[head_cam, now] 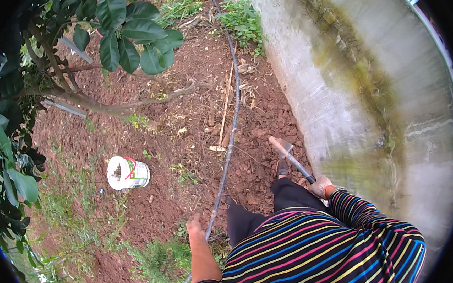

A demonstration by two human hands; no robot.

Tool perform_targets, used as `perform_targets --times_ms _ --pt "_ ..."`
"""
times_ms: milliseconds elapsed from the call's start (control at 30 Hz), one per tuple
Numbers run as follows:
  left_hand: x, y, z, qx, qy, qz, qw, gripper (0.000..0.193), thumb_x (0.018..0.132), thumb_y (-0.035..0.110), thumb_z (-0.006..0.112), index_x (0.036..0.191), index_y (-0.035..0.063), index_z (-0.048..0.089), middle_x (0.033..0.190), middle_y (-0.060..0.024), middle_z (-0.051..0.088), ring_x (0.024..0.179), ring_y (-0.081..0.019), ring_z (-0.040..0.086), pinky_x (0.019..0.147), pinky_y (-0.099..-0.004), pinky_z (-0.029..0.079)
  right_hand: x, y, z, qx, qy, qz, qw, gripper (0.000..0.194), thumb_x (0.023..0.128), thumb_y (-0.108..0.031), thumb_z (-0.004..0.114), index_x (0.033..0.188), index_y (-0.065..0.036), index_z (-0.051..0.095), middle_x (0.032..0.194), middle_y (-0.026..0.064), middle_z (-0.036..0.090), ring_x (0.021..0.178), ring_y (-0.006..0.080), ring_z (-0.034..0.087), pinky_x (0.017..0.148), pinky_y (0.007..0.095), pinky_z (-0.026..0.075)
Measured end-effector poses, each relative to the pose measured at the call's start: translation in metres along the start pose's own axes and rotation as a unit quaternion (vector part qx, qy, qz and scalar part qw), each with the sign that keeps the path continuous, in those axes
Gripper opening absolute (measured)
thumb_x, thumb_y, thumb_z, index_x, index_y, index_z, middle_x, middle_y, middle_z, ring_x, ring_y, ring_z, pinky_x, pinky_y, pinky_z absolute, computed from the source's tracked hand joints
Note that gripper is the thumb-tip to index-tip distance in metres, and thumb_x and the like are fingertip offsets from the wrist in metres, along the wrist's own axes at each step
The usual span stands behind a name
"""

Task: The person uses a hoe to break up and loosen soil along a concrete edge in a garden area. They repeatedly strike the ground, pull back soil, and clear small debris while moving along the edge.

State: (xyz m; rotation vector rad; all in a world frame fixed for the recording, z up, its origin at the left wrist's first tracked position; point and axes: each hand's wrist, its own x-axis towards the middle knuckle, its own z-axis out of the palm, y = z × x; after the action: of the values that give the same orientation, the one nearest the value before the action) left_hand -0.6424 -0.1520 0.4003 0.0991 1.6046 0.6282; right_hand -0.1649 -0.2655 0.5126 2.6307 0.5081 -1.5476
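Note:
My right hand [321, 186], in a pale work glove with an orange cuff, is closed around the dark grip of a short-handled hoe [299, 168]. The metal blade of the hoe is over loose red soil [260, 139] near the foot of the wall. My left hand [194, 224] looks bare and hangs low beside a black hose [228, 163]; its fingers are partly blurred, and whether it touches anything cannot be told. A shoe [282, 168] shows just below the hoe. Left of the hose, a white plastic bucket [136, 172] with a red handle holds some plant matter.
A stained concrete wall [350, 105] curves along my right. Leafy tree branches [102, 105] reach in from the upper left. Dry stalks [228, 98] lie beside the hose. Green weeds [160, 260] grow at the lower left, and a leafy plant [243, 20] stands against the wall.

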Motion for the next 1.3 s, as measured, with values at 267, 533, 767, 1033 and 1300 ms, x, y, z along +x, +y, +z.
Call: perform_targets --times_ms 267,533,767,1033,1300 --pt "-0.016 0.004 0.04 0.109 -0.04 -0.007 0.993 0.016 0.091 0.015 0.057 0.101 0.0033 0.055 0.075 -0.0095 0.064 0.059 -0.0225 0.064 0.05 -0.0347 0.053 0.098 0.106 0.008 0.01 0.051 0.007 0.999 0.025 0.069 -0.016 0.075 0.081 0.005 0.068 0.067 0.0123 0.065 0.052 0.0206 0.061 0.047 0.0357 0.048" --pt "-0.015 0.034 0.016 0.139 -0.034 0.023 0.989 0.009 0.088 0.008 0.055 0.097 0.0045 0.053 0.073 -0.0092 0.062 0.059 -0.0226 0.063 0.049 -0.0348 0.054 0.095 0.154 0.038 0.153 -0.047 0.098 0.982 0.02 0.083 -0.02 0.063 0.079 0.0 0.066 0.059 0.011 0.06 0.048 0.0232 0.058 0.043 0.0392 0.044" --pt "-0.02 0.034 0.01 0.128 -0.044 0.029 0.99 0.009 0.09 0.011 0.054 0.097 0.0059 0.054 0.075 -0.0094 0.062 0.062 -0.0244 0.065 0.052 -0.0376 0.055 0.194 0.237 0.088 -0.177 -0.123 -0.184 0.959 0.039 0.08 -0.039 0.065 0.103 -0.008 0.068 0.101 0.0152 0.069 0.088 0.0273 0.064 0.079 0.0372 0.049" --pt "-0.003 0.017 0.006 0.125 -0.019 0.02 0.992 0.009 0.09 0.011 0.056 0.097 0.0054 0.056 0.077 -0.0114 0.064 0.063 -0.0257 0.065 0.056 -0.0401 0.055 0.196 0.253 0.091 -0.199 -0.059 -0.22 0.953 0.036 0.078 -0.037 0.064 0.096 -0.007 0.07 0.094 0.0173 0.068 0.085 0.029 0.065 0.076 0.0384 0.051" --pt "-0.003 0.006 0.02 0.116 -0.05 0.021 0.992 0.014 0.089 0.011 0.057 0.101 0.0043 0.055 0.08 -0.0123 0.064 0.068 -0.0263 0.065 0.057 -0.0406 0.054 0.295 0.33 0.125 -0.388 0.016 -0.271 0.881 0.037 0.077 -0.038 0.061 0.09 -0.006 0.072 0.089 0.0214 0.067 0.085 0.0322 0.067 0.074 0.0393 0.053"
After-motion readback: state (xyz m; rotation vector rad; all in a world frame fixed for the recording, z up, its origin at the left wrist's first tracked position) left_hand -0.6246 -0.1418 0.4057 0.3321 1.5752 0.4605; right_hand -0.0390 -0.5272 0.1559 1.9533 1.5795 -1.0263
